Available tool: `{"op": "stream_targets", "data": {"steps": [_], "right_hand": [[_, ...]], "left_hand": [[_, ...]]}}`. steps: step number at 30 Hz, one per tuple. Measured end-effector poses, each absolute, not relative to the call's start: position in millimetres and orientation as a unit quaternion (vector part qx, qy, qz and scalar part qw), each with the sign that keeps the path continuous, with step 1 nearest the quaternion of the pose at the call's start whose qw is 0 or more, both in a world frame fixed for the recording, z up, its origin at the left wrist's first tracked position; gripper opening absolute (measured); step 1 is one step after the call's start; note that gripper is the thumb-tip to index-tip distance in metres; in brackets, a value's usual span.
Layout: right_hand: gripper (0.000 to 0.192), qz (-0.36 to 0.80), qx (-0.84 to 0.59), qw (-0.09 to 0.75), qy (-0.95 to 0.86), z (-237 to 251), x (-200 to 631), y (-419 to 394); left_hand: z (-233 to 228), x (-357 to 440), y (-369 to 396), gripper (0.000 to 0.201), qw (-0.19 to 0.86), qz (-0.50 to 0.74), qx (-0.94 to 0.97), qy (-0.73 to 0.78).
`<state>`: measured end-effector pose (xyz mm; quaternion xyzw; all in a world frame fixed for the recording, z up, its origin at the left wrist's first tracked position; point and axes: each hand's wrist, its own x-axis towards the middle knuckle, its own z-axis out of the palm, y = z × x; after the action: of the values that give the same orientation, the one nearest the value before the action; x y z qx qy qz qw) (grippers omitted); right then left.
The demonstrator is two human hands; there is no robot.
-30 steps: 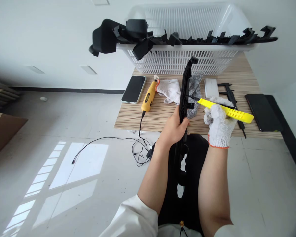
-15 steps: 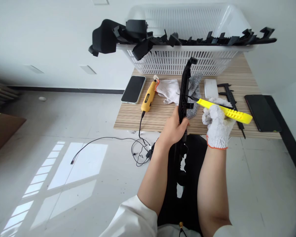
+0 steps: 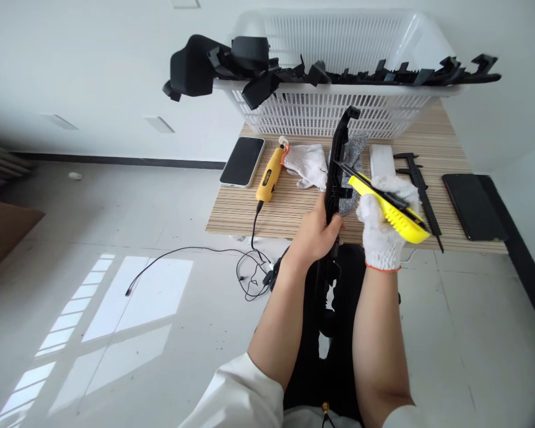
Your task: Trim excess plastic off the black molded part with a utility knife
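Note:
My bare left hand is wrapped around a long black plastic trim piece, which stands lengthwise in front of me with its lower end over my lap. In my gloved right hand is a yellow utility knife, its dark blade pointing up and left. The blade's tip lies at the right edge of the trim piece, above my left hand; whether it touches I cannot tell. Behind the trim piece lies a grey cloth. A white glove rests just left of it.
A white plastic basket stands at the back, with long black plastic parts across its rim. On the wooden table lie a phone, a yellow corded rotary tool, a white box, black calipers and a black device.
My right hand has moved slightly left and turned the knife, so its handle now slopes more steeply down to the right and its black side shows. My left hand keeps its hold.

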<state>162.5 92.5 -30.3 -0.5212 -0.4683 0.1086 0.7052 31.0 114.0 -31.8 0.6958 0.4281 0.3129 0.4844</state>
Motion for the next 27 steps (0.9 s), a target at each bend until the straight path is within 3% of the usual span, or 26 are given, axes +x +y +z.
{"op": "stream_targets", "data": {"steps": [5, 12, 27], "right_hand": [[0.025, -0.033, -0.535, 0.625, -0.568, -21.5, 157.3, 88.4], [0.020, 0.019, -0.520, 0.644, -0.561, -21.5, 154.4, 85.5], [0.027, -0.007, -0.524, 0.630, -0.573, -18.1, 148.9, 83.8]], "left_hand": [[-32.8, 30.8, 114.4, 0.044, 0.433, 0.316, 0.717, 0.446], [-33.6, 30.8, 115.1, 0.044, 0.436, 0.315, 0.724, 0.432], [-38.1, 29.3, 115.9, 0.043, 0.456, 0.325, 0.720, 0.410]]}}
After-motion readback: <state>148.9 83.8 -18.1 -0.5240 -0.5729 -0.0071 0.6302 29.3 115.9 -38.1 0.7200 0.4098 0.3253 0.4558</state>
